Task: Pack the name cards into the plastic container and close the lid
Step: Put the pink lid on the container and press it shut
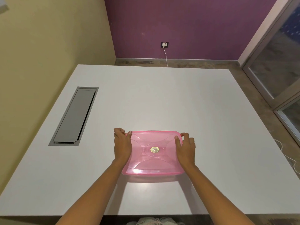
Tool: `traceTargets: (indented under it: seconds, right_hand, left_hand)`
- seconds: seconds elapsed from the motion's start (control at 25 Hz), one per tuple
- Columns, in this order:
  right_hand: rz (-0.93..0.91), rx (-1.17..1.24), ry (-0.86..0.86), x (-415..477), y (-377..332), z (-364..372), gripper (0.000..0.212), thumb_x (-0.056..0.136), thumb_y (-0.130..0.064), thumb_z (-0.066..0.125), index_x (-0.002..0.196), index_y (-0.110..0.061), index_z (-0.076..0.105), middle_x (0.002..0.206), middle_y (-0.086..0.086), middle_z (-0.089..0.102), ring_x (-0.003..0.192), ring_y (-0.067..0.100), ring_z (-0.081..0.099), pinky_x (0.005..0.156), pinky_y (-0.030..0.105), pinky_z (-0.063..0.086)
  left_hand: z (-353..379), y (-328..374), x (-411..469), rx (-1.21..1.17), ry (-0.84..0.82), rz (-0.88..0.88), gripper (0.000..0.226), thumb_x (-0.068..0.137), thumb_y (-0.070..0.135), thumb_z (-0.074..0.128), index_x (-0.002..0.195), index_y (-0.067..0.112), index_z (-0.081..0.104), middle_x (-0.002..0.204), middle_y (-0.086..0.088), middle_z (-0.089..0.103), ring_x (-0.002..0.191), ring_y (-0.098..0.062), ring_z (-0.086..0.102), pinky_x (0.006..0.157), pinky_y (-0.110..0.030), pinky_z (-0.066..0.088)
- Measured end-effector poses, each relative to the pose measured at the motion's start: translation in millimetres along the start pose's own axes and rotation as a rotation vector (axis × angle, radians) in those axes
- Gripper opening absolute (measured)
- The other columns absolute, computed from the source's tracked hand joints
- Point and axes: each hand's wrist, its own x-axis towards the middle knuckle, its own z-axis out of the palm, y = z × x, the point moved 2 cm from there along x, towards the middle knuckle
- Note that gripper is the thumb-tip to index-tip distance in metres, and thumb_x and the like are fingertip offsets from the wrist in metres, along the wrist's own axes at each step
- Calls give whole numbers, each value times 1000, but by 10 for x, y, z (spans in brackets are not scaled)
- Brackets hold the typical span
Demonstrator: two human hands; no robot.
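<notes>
A pink see-through plastic container (153, 161) sits on the white table (162, 98), its lid on top with a small gold round sticker (154, 149) in the middle. My left hand (122, 144) grips the container's left edge, thumb on the lid's far left corner. At the right edge, my right hand (185, 147) holds on with its thumb on the lid and fingers curled round the far right corner. No name cards are visible; the inside is hard to make out through the lid.
A grey cable hatch (74, 116) is set into the table at the left. The near table edge runs just below my forearms. A yellow wall stands left, a purple wall with a socket (164, 44) behind, glass doors right, white cables on the floor.
</notes>
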Motion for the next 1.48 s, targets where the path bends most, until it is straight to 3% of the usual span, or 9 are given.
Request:
traceTargets:
  seconds: [0.16,0.32,0.44,0.6,0.84,0.96,1.08,1.32,1.48]
  right_hand:
    - [42,66,-40,57,-27,82,28,100,-37,35,120,-22,48,112,14,48,108,33,48,89,40,42]
    - [74,-1,-51,190,-60,67,23,101,-37,28,100,-21,45,97,7,48,85,33,53,71,35,38]
    - [97,-91,-82,375,-120,73,26,101,-34,25,92,-15,42,88,10,52,75,31,48,67,34,35]
    - [242,-75,-143,643,-158,110,29,98,-22,28,83,-10,50,90,17,58,79,30,49,69,33,36]
    - [312,-78,-75,714,-133,258,41,98,-20,28,94,1,62,102,23,64,94,38,58,74,35,40]
    - [286,-109,-33,713,-109,266,38,97,-16,29,89,2,61,96,24,65,83,37,56,71,35,38]
    - [276,-134,-14,709,-111,279,36,97,-14,29,81,1,58,92,23,65,73,31,46,67,33,36]
    - [260,-158,0,710,-118,287,37,98,-15,29,77,-1,56,91,22,66,83,38,57,66,33,36]
    - [220,-255,-11,712,-115,282,36,97,-10,29,61,-12,37,89,19,65,70,29,43,63,33,35]
  left_hand:
    - [55,-34,80,138,-43,-15,31,100,30,35,107,4,50,110,-15,54,101,-33,52,82,-39,42]
    - [79,-36,123,261,-64,25,44,101,31,27,101,0,58,105,-21,55,96,-38,54,84,-45,45]
    - [84,-34,129,280,-66,22,43,102,31,26,101,1,57,105,-20,54,95,-37,54,83,-45,45]
    - [97,-26,137,283,-52,33,42,102,29,27,101,-1,57,104,-21,55,94,-38,54,84,-47,45]
    - [104,-11,133,343,-36,106,39,102,21,26,107,-4,55,105,-24,56,97,-41,55,86,-50,45]
    - [128,-23,202,376,-5,-33,43,101,28,22,102,-1,53,102,-22,61,96,-41,57,82,-44,46]
    - [147,-23,342,434,-52,-133,41,101,21,20,103,-2,54,106,-26,63,99,-42,58,80,-41,45]
    - [198,-98,416,525,-113,-184,35,98,5,25,124,-7,44,118,-28,57,108,-44,54,86,-45,46]
    - [174,-41,400,457,6,-192,39,100,17,24,102,-3,57,105,-26,63,99,-44,58,82,-46,47]
